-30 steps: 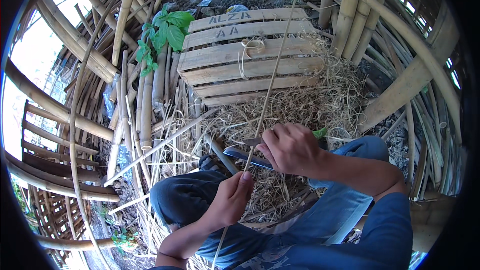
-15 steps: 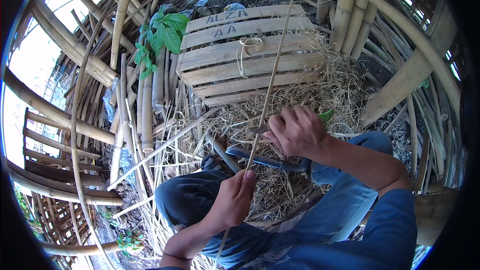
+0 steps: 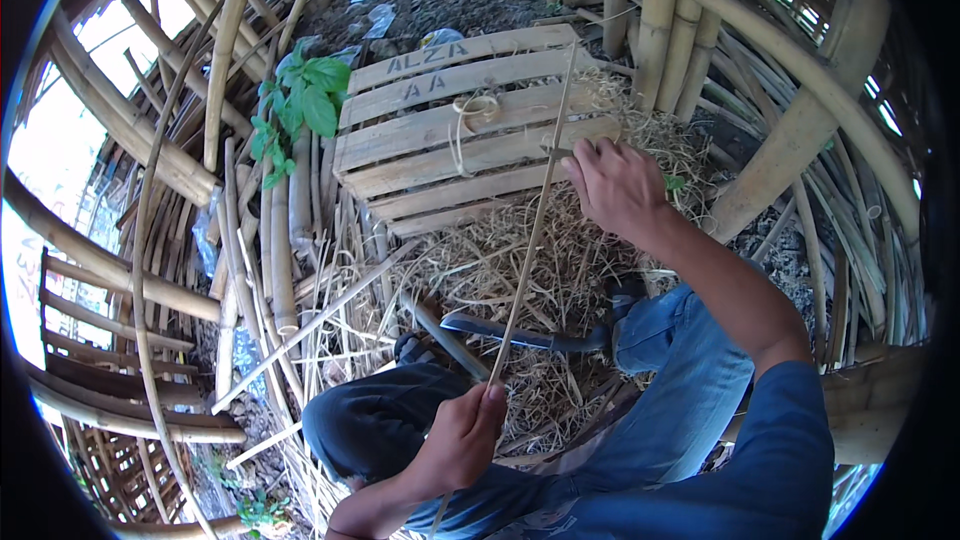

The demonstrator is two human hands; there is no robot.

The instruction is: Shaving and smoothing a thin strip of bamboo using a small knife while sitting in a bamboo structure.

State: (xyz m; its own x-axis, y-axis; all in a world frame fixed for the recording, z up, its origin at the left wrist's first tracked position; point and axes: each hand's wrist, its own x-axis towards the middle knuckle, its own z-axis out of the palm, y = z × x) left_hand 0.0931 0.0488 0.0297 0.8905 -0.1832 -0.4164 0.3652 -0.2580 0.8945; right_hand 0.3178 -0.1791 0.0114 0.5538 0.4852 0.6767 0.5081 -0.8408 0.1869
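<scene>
Even pressure should suit this thin strip [image 3: 524, 283]
Left hand [image 3: 462, 440] grips its near part, fingers closed; right hand [image 3: 617, 187] pinches a small blade [image 3: 560, 152] against its far part.

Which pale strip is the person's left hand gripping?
The long thin strip running from the left hand toward the slatted crate; the pale strips at left lie away from it.
</scene>
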